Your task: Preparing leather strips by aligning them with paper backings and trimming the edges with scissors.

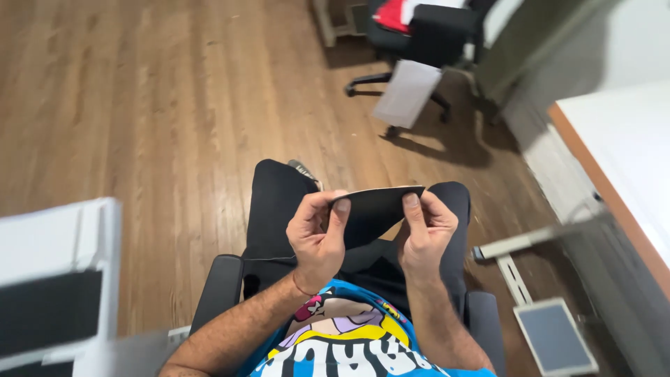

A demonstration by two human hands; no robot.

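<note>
I sit on a dark chair and hold a thin black sheet (373,209), bent into a fold with a pale edge on top, above my lap. My left hand (317,234) pinches its left side with thumb and fingers. The sheet's right side is gripped by my right hand (426,234), thumb pressed on its face. Both hands are close together, over my dark trousers and blue printed shirt.
A wooden floor spreads ahead. A black office chair (426,35) with a pale sheet hanging on it stands at the back. A white table (621,146) with an orange edge is on the right, a white unit (56,244) on the left, a small grey-topped stand (555,335) at lower right.
</note>
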